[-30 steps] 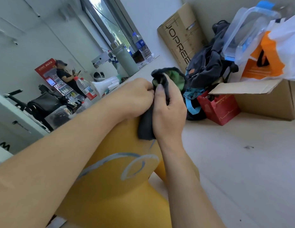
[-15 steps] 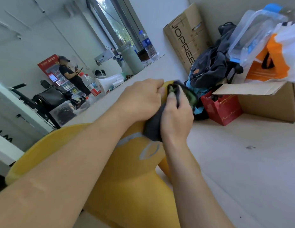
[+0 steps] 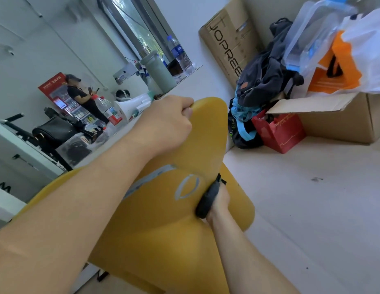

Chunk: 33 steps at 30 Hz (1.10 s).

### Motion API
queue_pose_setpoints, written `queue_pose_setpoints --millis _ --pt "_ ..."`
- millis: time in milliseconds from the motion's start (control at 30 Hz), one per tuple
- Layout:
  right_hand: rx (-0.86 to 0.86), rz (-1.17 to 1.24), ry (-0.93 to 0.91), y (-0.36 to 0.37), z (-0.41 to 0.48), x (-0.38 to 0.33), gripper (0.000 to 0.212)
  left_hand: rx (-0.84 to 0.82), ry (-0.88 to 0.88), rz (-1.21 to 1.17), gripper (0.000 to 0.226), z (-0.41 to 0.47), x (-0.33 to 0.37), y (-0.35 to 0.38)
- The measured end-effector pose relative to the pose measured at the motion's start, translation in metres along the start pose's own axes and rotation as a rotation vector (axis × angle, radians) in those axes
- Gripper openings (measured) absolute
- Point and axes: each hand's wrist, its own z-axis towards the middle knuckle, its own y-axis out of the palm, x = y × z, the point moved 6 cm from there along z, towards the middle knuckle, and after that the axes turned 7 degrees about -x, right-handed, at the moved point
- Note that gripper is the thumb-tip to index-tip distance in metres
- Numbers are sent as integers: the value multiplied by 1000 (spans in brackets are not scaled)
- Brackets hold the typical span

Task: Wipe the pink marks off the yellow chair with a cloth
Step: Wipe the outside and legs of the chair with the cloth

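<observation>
Left hand (image 3: 170,124) curls over the top edge of the yellow chair (image 3: 163,240), fingers hooked behind the rim of the backrest and knuckles facing the camera. Right hand (image 3: 220,199) sits lower, at the backrest's right edge, closed around a bunched dark cloth (image 3: 207,201) that touches the yellow surface. Just left of the cloth is a loop-shaped mark (image 3: 179,189), and a longer streak (image 3: 161,169) runs from near it until the left forearm hides it; both look pale grey rather than pink in this light. The chair fills the lower middle of the view. Beyond it, on the floor (image 3: 312,219), stand a red bag (image 3: 280,132), a dark backpack (image 3: 265,77) and an open cardboard box (image 3: 344,119). A white megaphone (image 3: 132,106) lies behind the left hand.
</observation>
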Motion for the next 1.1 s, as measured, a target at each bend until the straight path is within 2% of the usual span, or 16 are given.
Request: queue_pose_setpoints --millis 33,100,167,300,367,400,467,533,600,667,733,767,900,967,1033,1100 --pt "-17 -73 -27 7 -16 -10 31 0 0 -5 17 1 0 0" --pt "23 -214 -137 11 -33 -34 39 3 8 11 17 4 0 0" --pt "96 -362 -328 23 -63 -71 41 9 -15 22 14 11 -1 3" --pt "-22 -565 -1100 101 -169 -139 41 21 -80 -86 24 33 -1 3" --pt "-71 -532 -1290 108 -188 -134 41 -3 -75 -204 25 34 0 2" --pt "-72 -503 -1287 102 -179 -130 40 -29 -67 -207 25 30 1 0" --pt "-29 -398 -1099 75 -137 -116 39 -118 -70 -96 30 16 -4 -3" --pt "38 -345 -717 38 -86 -83 39 -155 -53 -13 38 -1 -12 -2" --pt "41 -338 -358 12 -53 -37 40 -102 -33 -6 42 -16 -16 0" --pt "55 -325 -204 4 -45 -13 39 -37 -7 -3 43 -20 -20 2" --pt "80 -303 -243 13 -56 -24 37 -16 7 3 43 -18 -20 5" --pt "79 -294 -347 22 -69 -43 37 -7 10 -5 42 -16 -21 4" --pt "-87 -423 -992 87 -149 -134 37 0 2 -97 40 -8 -25 3" --pt "-134 -484 -1207 103 -165 -143 38 -10 -6 -186 38 -7 -25 3" --pt "-89 -427 -1190 92 -151 -134 39 -18 -28 -210 38 -8 -25 2" --pt "-19 -372 -971 70 -121 -118 38 -31 -29 -200 39 -9 -24 2"
